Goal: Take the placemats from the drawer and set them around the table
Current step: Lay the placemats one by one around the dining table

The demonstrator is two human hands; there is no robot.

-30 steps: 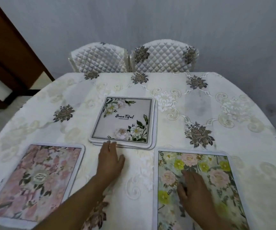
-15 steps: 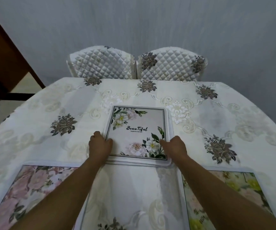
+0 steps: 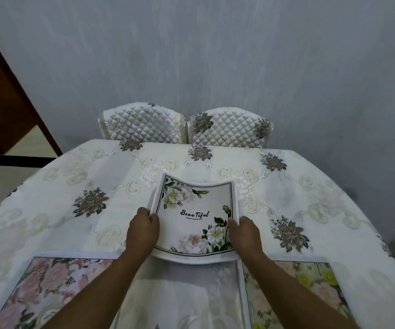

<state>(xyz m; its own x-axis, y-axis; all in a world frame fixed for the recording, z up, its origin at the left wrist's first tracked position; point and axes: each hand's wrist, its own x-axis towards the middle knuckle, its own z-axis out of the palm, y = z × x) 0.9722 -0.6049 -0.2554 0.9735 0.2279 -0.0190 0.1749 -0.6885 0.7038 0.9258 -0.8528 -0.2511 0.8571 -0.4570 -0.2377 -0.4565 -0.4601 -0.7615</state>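
A white placemat (image 3: 193,210) printed with flowers and the word "Beautiful" is lifted off the table's middle and sags between my hands. My left hand (image 3: 143,230) grips its left edge and my right hand (image 3: 245,232) grips its right edge. It looks like more than one mat held together, but I cannot tell how many. A pink floral placemat (image 3: 49,288) lies flat at the near left. At the near right a yellow and pink floral placemat (image 3: 310,288) lies flat, partly covered by my right forearm.
The table (image 3: 49,198) wears a cream tablecloth with dark embroidered flowers. Two quilted white chairs (image 3: 142,125) (image 3: 229,129) stand pushed in at the far side against a grey wall. A brown wooden panel (image 3: 4,103) stands at the far left.
My right hand left the yellow mat and both hands closed on the sides of the middle mat. They have raised it off the table, and it now bends between them.
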